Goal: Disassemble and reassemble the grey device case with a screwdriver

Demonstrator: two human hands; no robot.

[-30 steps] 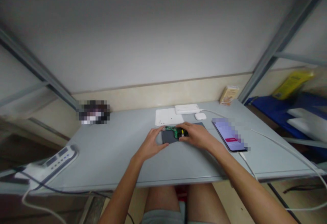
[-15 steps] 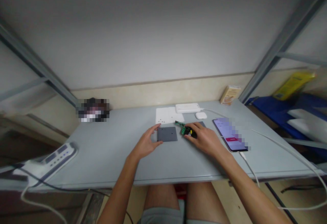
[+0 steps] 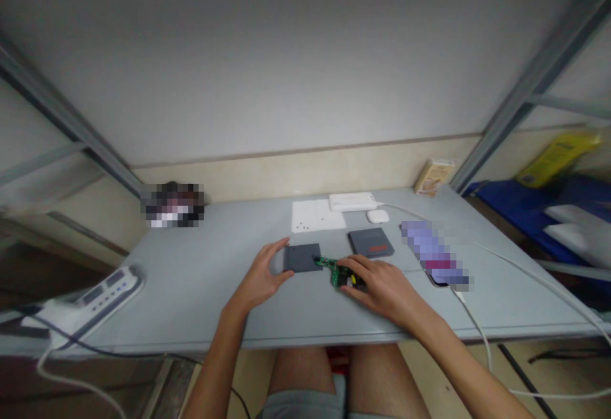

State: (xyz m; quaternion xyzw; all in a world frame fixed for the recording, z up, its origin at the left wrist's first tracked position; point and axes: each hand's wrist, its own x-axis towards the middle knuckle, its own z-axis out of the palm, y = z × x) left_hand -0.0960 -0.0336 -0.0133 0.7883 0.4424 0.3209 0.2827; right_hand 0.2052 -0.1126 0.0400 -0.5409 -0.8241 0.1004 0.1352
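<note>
Head view — left hand (image 3: pixel 260 276), right hand (image 3: pixel 384 285), two grey panels (image 3: pixel 301 258) (image 3: pixel 371 241), one circuit board (image 3: pixel 335 274).

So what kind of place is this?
Probably a bedroom or dorm study desk, not a proper workshop: a flat grey desk set between long grey metal posts, a rectangular purple-screened phone, and the person's grey cloth shorts.

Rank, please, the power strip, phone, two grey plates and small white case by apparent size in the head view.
1. Power strip
2. Phone
3. Grey plate at the left hand and red-marked grey plate: too alike to rank
4. White case
</note>
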